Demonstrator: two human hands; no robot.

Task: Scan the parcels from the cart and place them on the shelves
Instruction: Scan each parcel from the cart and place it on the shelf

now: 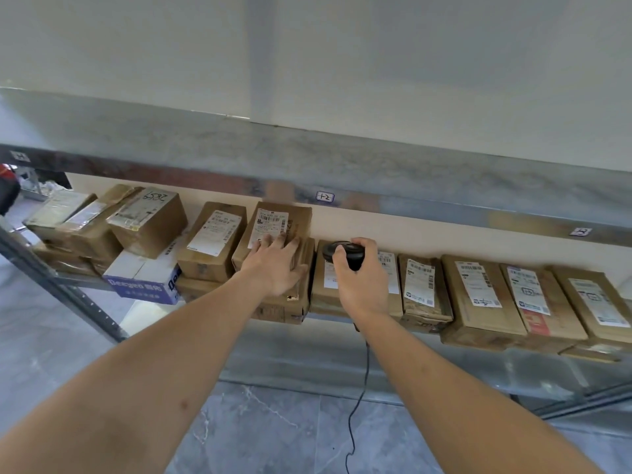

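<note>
At centre frame, the right hand has its grip curled around a black corded scanner. Just left, the left hand lies flat with straight fingers on a labelled cardboard parcel, which sits on the shelf among a row of parcels.

Even, soft daylight; edges bow, and distant labels look perhaps blurred.

Parcels crowd shelf; upper shelf clear w/ room.
</note>
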